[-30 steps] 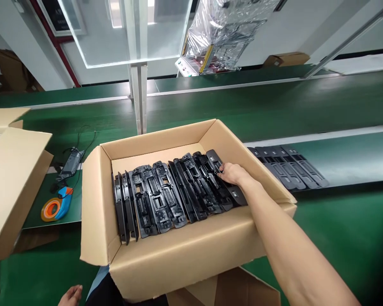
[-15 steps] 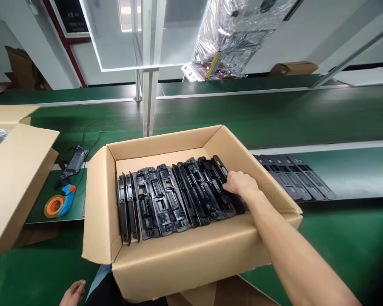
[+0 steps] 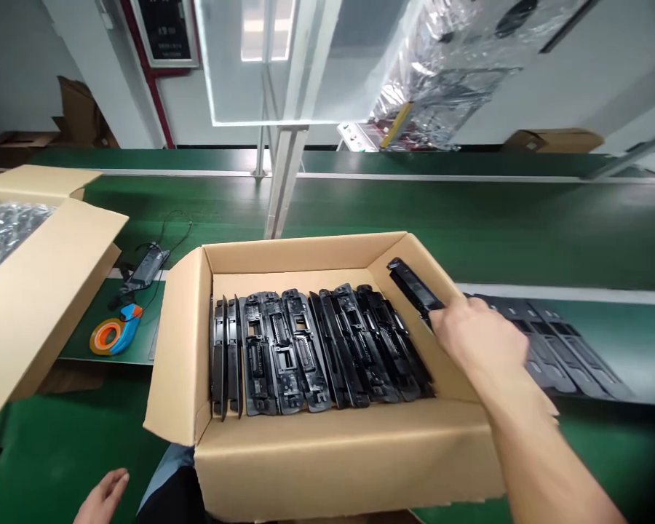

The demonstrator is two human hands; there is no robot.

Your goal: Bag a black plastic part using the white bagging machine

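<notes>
Head view: right grip (image 3: 479,338) clasps a slim, glossy black strip (image 3: 415,286), empty left grip (image 3: 102,498) half-open.

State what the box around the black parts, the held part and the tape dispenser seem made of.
Box: matte brown cardboard, by its creased edges and folded flap. Held part: probably moulded plastic, semi-gloss, given the highlights. Tape dispenser: likely plastic, by its solid bright colour; finish unclear.

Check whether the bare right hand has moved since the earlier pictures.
Yes: rightward, judged against the open brown cardboard box; the right hand now overlaps its right side.
</notes>
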